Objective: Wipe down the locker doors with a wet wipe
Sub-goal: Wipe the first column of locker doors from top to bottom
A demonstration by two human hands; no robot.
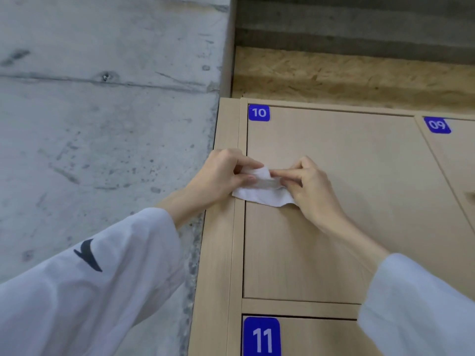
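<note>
Wipe [262, 192] was pinched between left hand [223, 173] and right hand [312, 187], apparently being refolded, in front of the left edge of door 10 [347, 155].

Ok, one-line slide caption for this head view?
Both hands, left and right, fold a white wipe against locker door 10.

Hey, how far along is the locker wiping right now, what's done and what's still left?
Nothing looks wiped yet: no wet streaks show on door 10. In hand: the left hand and right hand both pinch the white wipe, apparently folding or unfolding it in front of that door. Left to do: door 10 itself, then door 09 and door 11.
</note>
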